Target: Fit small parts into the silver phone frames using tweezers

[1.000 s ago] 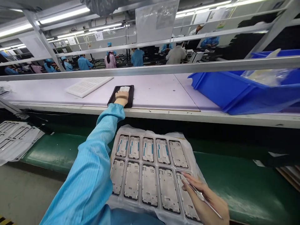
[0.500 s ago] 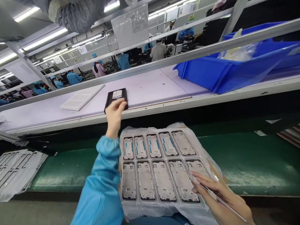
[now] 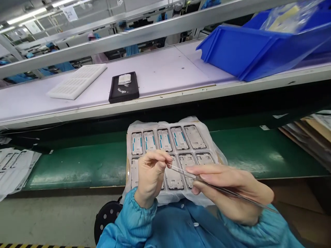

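Observation:
My right hand (image 3: 227,189) grips a pair of metal tweezers (image 3: 219,188), their tips pointing left. At those tips, my left hand (image 3: 153,174) is closed in a pinch; whatever lies between its thumb and fingers is too small to make out. Both hands are above a tray (image 3: 191,198) wrapped in white film, holding two rows of phone frames. Several frames in the far row, such as one phone frame (image 3: 164,140), carry blue strips, while the far-right phone frame (image 3: 195,137) shows none. My hands partly cover the near row.
On the shelf sit a black tray (image 3: 124,94) with small clear pieces and a white packet, a white slotted block (image 3: 77,82) and a blue bin (image 3: 243,51). Film-covered trays (image 3: 18,168) lie left on the green bench (image 3: 82,175). A black stool (image 3: 107,217) stands below.
My left hand has come back from the black tray on the shelf to the tweezer tips. My right hand has raised the tweezers toward it. The view has tilted downward.

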